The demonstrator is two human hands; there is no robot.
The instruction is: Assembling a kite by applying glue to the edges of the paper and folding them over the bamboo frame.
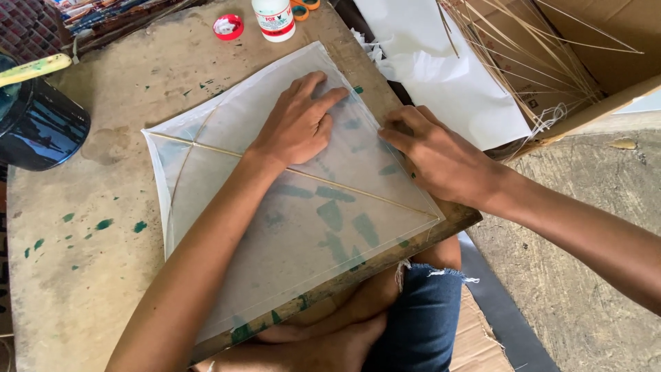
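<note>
A square kite of thin translucent paper (227,200) lies on a worn wooden board (89,275), with thin bamboo sticks glued across it. My left hand (299,124) presses flat on the paper near its far corner, fingers spread. My right hand (430,155) rests on the kite's right edge, fingertips pinching or pressing the folded border there. Neither hand grips a separate tool.
A white glue bottle (274,18), its red cap (228,27) and orange-handled scissors (303,7) stand at the board's far edge. A dark blue container (38,127) sits left. White paper sheets (447,76) and a cardboard box of bamboo sticks (544,62) lie right.
</note>
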